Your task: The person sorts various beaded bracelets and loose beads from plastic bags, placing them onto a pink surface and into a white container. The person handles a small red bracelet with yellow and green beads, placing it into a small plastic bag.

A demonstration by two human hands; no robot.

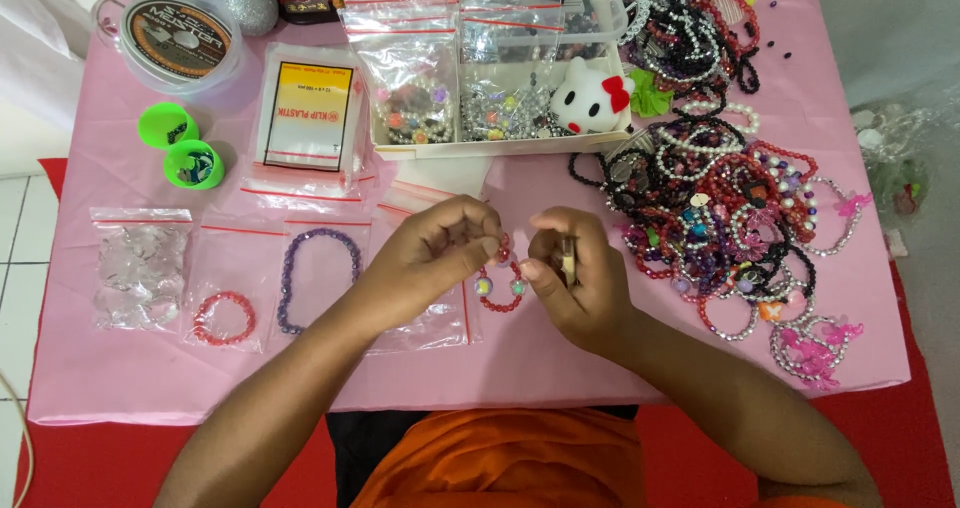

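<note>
While both hands pinch it, the red beaded bracelet (500, 286) hangs between left hand (435, 253) and right hand (572, 283), equally near, fingers closed on its upper strand.

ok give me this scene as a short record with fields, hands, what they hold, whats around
left hand: pinches the top of a red bead bracelet
right hand: touches the same bracelet and holds a small object, too hidden to name
surface: pink tablecloth
left side: purple bracelet and a red bracelet, each in a clear bag
right side: bracelet pile
behind: clear organiser box, two green cups
</note>
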